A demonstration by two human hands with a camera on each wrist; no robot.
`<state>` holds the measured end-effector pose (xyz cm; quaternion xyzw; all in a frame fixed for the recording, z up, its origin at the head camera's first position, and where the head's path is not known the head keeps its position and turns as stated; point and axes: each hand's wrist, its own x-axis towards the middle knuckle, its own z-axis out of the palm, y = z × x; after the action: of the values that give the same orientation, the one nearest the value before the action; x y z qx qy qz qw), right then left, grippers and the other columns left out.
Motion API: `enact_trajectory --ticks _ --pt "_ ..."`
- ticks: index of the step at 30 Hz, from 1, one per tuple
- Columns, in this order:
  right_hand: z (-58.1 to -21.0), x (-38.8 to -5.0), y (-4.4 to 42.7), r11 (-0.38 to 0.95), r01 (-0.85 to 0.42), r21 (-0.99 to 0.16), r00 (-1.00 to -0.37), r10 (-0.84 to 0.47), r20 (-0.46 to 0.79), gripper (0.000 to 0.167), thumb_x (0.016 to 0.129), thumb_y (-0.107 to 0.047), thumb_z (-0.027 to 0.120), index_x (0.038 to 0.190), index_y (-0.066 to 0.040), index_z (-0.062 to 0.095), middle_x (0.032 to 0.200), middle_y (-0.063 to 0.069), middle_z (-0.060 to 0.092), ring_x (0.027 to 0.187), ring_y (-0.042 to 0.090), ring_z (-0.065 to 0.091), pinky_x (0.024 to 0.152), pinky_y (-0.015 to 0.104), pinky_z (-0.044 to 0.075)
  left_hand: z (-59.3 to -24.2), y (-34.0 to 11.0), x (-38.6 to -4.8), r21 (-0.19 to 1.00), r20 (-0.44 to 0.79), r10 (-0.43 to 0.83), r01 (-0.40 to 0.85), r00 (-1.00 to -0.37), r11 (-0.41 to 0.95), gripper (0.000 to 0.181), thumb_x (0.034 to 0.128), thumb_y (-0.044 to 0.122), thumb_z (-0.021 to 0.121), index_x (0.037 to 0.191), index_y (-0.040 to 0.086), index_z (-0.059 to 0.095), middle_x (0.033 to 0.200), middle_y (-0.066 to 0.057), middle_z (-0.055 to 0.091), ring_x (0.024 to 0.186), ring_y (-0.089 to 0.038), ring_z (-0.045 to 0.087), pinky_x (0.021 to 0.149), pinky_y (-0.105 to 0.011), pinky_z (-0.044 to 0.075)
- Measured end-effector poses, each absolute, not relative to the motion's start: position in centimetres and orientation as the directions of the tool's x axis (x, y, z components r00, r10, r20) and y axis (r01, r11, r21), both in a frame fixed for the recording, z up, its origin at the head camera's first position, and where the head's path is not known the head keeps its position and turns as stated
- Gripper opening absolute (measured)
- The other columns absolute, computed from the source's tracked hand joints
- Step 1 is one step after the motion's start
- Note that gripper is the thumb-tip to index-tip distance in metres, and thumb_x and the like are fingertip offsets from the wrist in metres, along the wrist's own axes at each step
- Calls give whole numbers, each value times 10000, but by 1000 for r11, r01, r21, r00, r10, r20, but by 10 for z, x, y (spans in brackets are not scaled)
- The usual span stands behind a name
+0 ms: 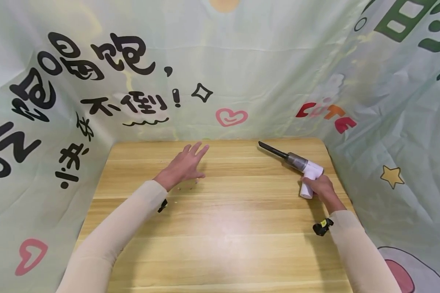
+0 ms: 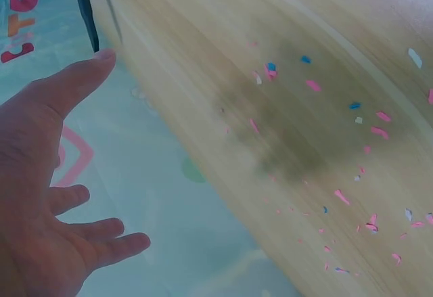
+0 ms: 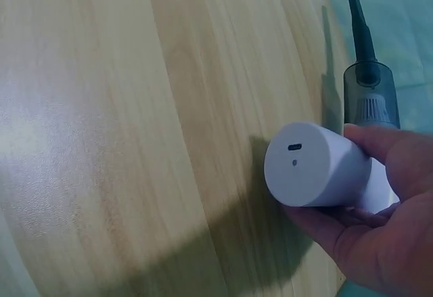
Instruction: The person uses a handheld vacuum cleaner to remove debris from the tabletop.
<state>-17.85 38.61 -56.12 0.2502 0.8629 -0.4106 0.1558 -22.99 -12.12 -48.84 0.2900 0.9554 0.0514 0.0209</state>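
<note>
Pale sleeves [image 1: 106, 240] nearest; right grip [image 1: 322, 186] wrapped round handheld vacuum [image 1: 298, 162], left grip [image 1: 183, 167] spread, empty; scraps [image 2: 379, 132] still litter surface [image 1: 223, 211].

Room to pass: middle of surface [image 1: 227, 219], between the hands, back toward the near edge. Fabric backdrop [image 1: 190, 73] walls the far, left and right edges. Toward the far-right corner, handheld vacuum [image 1: 297, 162] in right hand [image 1: 323, 188]; nozzle [image 1: 273, 149] slants across toward the far edge. Left hand [image 1: 183, 166], fingers spread, blocks left of middle; pink scraps [image 2: 313, 85] lie low, easily cleared.
</note>
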Motion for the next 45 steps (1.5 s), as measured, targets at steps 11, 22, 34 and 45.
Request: enact_trajectory --ticks 11,22,34,45 --pt "-568 -173 382 629 436 -644 -895 229 -382 666 997 -475 632 1275 122 532 1190 297 614 937 274 641 680 266 523 -492 -117 -230 162 -22 554 544 -832 824 1082 853 476 844 1657 104 223 1666 -248 304 1420 -485 474 1059 -532 532" --pt "-562 -175 371 678 371 -635 -922 185 -341 666 993 -513 637 1209 113 564 1082 281 651 862 264 650 650 288 531 -491 -107 -233 135 -43 560 551 -827 824 1037 887 527 791 1651 95 239 1656 -221 336 1407 -444 499 1093 -488 517" --pt "-556 -175 361 681 329 -655 -938 153 -312 674 1001 -525 623 1242 102 565 1123 304 661 887 286 675 674 301 551 -492 -93 -234 109 -39 589 583 -807 805 980 897 520 785 1633 95 296 1616 -200 403 1368 -422 534 1060 -472 542" --pt "-549 -173 351 690 306 -656 -943 123 -311 687 1013 -511 613 1284 114 535 1158 319 645 920 310 678 701 313 564 -491 -72 -240 83 -37 607 603 -794 793 950 913 506 772 1630 99 301 1610 -187 424 1383 -410 531 1075 -460 534"
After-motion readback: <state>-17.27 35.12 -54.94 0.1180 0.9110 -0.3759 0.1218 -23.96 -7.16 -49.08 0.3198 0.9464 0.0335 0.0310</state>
